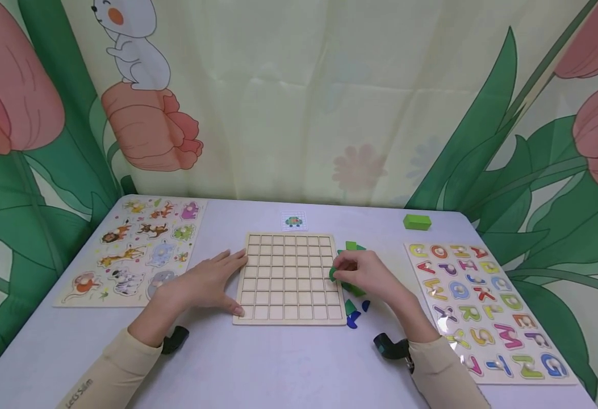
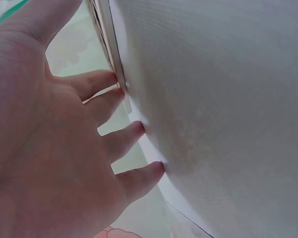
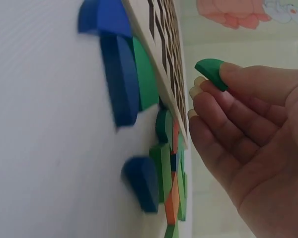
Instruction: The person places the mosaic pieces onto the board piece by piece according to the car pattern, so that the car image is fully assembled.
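Observation:
A wooden grid board (image 1: pixel 291 271), its squares bare, lies in the middle of the table. My left hand (image 1: pixel 201 284) rests at its left edge with fingers spread, thumb near the lower corner; the left wrist view shows the fingertips (image 2: pixel 156 168) down at the table and board side. Over the board's right edge, my right hand (image 1: pixel 364 274) pinches a small green block with a curved side (image 3: pixel 211 72) between thumb and fingers. Below that hand are loose blocks: a dark blue one (image 3: pixel 141 183), a longer blue one (image 3: pixel 120 79) and a green one (image 3: pixel 146 74) against the board.
Behind the board lies a small card with a turtle picture (image 1: pixel 293 221). An animal puzzle board (image 1: pixel 86 272) is at the left, a letter puzzle board (image 1: pixel 529 355) at the right. A bright green block (image 1: pixel 417 222) stands at the back right.

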Demonstrator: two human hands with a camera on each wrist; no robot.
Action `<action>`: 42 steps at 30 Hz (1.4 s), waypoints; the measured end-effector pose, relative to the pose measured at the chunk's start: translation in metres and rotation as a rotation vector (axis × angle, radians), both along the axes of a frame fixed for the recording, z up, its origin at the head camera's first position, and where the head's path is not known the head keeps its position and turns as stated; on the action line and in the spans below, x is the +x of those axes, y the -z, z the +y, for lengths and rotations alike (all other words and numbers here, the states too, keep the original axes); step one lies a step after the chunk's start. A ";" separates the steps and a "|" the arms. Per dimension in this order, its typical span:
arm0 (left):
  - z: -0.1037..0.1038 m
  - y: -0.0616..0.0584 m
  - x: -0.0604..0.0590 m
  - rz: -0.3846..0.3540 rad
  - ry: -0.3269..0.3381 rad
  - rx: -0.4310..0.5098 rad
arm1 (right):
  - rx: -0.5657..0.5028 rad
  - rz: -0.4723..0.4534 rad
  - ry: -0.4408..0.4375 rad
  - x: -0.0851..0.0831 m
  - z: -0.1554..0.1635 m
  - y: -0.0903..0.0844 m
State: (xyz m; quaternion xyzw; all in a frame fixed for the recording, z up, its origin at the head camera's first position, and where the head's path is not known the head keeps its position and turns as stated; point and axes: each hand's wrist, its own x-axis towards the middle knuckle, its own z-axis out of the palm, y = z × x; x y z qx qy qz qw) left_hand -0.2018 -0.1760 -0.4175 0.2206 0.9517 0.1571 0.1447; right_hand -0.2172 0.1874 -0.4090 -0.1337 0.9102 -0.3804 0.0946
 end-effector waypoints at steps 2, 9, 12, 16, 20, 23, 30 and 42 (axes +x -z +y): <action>0.000 -0.001 0.000 0.002 0.001 0.002 | -0.012 0.000 0.002 -0.002 -0.005 0.000; 0.000 -0.002 0.000 -0.007 -0.001 0.010 | -0.042 0.006 0.002 -0.011 -0.023 0.001; 0.000 -0.002 0.000 -0.005 -0.001 0.008 | -0.054 0.017 -0.016 -0.014 -0.031 0.001; -0.001 -0.001 0.001 -0.004 0.004 0.005 | -0.064 0.019 -0.037 -0.019 -0.043 0.000; -0.001 0.000 0.000 -0.002 0.004 0.006 | -0.084 0.011 -0.057 -0.023 -0.056 -0.001; -0.002 0.001 0.000 0.001 0.004 0.006 | -0.102 0.015 -0.077 -0.027 -0.066 0.001; -0.001 0.000 0.001 -0.001 0.005 0.002 | -0.100 -0.005 -0.065 -0.033 -0.091 0.003; -0.002 0.001 -0.001 -0.019 0.001 -0.012 | -0.112 -0.020 -0.004 -0.038 -0.116 0.007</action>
